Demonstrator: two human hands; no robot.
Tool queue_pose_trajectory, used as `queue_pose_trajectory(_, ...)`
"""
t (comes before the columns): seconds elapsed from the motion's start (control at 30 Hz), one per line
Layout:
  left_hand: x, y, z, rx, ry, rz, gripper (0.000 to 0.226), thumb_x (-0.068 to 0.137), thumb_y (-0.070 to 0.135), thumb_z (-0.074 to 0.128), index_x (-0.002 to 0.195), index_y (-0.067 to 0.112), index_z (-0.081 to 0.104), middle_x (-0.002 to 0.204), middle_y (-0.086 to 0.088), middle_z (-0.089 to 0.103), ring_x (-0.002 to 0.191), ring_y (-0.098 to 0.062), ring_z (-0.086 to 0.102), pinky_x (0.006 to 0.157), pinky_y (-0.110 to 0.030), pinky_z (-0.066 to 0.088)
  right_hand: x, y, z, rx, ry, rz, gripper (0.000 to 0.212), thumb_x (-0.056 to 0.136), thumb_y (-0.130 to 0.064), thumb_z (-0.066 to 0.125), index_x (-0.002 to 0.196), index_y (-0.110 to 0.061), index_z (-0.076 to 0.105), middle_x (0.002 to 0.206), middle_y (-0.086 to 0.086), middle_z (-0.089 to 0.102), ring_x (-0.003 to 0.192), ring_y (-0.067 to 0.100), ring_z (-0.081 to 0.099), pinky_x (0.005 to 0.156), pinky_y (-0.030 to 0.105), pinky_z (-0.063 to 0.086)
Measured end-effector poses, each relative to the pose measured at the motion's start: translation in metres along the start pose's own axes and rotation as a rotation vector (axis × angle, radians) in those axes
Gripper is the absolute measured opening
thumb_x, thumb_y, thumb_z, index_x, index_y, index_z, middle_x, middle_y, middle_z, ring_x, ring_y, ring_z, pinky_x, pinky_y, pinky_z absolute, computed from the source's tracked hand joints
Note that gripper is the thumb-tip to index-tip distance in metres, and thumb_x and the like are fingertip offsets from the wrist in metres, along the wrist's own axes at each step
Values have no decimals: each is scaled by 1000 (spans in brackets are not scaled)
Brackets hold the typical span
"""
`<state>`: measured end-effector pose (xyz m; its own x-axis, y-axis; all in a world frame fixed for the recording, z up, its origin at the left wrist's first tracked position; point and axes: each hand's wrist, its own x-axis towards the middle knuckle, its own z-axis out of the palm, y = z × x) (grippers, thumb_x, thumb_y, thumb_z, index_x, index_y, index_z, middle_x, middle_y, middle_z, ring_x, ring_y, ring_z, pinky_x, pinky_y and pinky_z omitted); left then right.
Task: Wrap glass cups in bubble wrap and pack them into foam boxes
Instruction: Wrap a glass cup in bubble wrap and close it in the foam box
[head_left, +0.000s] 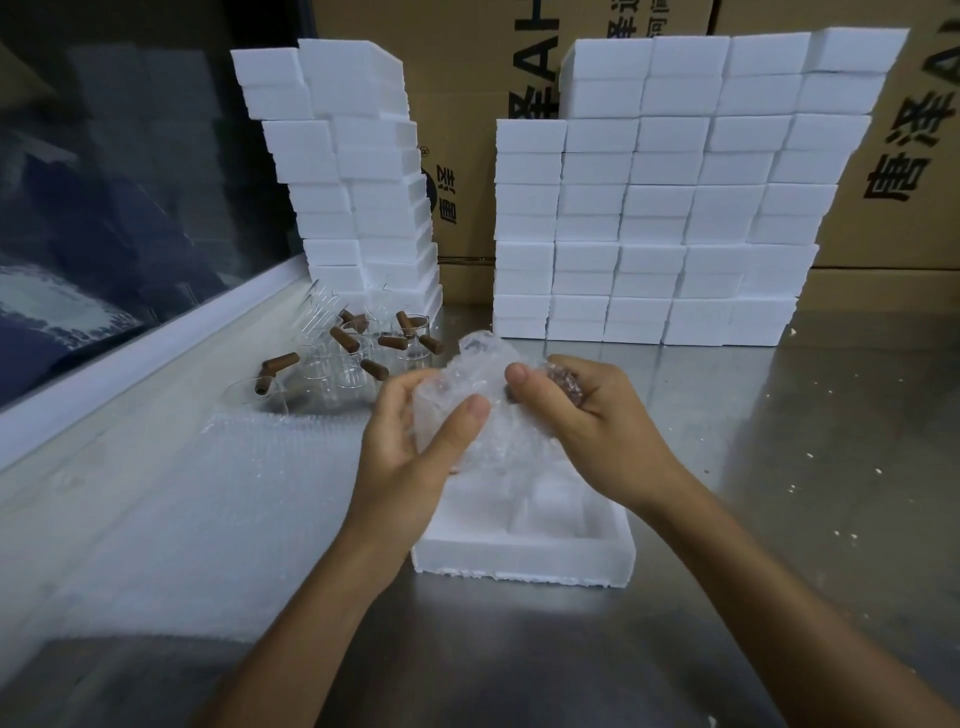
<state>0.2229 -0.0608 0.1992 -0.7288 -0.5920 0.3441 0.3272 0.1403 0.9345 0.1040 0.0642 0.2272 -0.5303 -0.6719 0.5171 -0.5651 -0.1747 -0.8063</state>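
Two hands, left hand (410, 441) and right hand (587, 415), grip a crinkled clear bubble-wrap bundle (478, 395) at frame centre, above an open white foam box (524, 564) with moulded recesses.

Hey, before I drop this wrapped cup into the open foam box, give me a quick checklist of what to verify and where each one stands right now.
1. Both hands on the bundle: ok. Left hand and right hand grip the bubble-wrapped cup.
2. Cup fully covered: cannot tell; a brown handle shows through the wrap at the right hand.
3. Wrap closed at the top: not ok; a loose end sticks up.
4. Open foam box under the hands: ok.
5. Box compartment free: cannot tell; the hands and bundle hide part of it.
6. More cups waiting: ok; unwrapped glass cups stand back left.
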Motion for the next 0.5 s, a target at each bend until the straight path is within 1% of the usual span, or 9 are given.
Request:
queue_pose_trajectory(0.03,0,-1,0,-72,-29,-48,51,69,47,80,114,37,59,111,10,70,103,-18,70,72,-37,60,-1,-1,1,-3,-9,4,34,89,-50,58,67,-25,65,58,-8,55,53,8,50,52,22,39)
queue_pose_trajectory(0.1,1,-2,-3,-140,-28,-56,55,71,41,81,120,30,59,116,2,70,106,-24,69,79,-44,59,-2,-2,2,15,-31,80,42,88,-55,58,82,-16,73,72,-3,69,64,16,63,60,27,50)
queue_pose_trajectory(0.17,3,-3,-6,-158,6,1,54,67,40,82,116,33,60,116,2,70,106,-23,69,80,-41,59,0,-1,-1,138,-77,261,49,88,-58,57,101,-14,75,96,2,76,88,22,72,80,34,58)
queue_pose_trajectory(0.2,4,-4,-8,-145,22,33,52,66,41,81,113,37,60,114,5,69,105,-21,69,78,-37,59,0,-1,-3,231,-100,365,50,91,-56,57,108,-13,74,104,5,76,97,25,72,89,41,58)
queue_pose_trajectory(0.27,4,-5,-10,-82,45,94,48,65,44,79,108,46,60,111,13,67,104,-14,67,76,-30,58,2,-2,-4,393,-113,514,44,96,-41,58,115,-4,70,113,15,73,103,32,69,97,49,54)
queue_pose_trajectory(0.3,4,-6,-11,-28,46,119,47,64,46,78,107,50,58,110,17,66,105,-12,66,78,-31,59,2,-2,-4,457,-106,552,41,96,-33,60,117,1,69,115,19,71,104,34,68,99,49,52)
queue_pose_trajectory(0.37,3,-6,-10,96,18,153,46,66,49,75,108,51,57,112,20,62,110,-14,62,89,-43,57,2,-3,-4,587,-74,590,35,90,-20,67,115,4,69,115,22,71,105,35,69,96,44,55)
queue_pose_trajectory(0.43,1,-5,-7,184,-21,169,43,67,50,72,107,46,58,111,17,61,110,-18,60,93,-53,52,3,-4,-4,680,11,575,37,75,-12,74,108,4,71,105,20,73,91,28,73,83,36,61)
queue_pose_trajectory(0.5,-2,-5,-5,281,-43,198,40,68,50,72,104,39,59,106,15,63,104,-15,62,90,-52,53,5,-3,-6,675,97,515,33,69,-7,75,99,3,72,94,18,75,80,23,71,79,34,61)
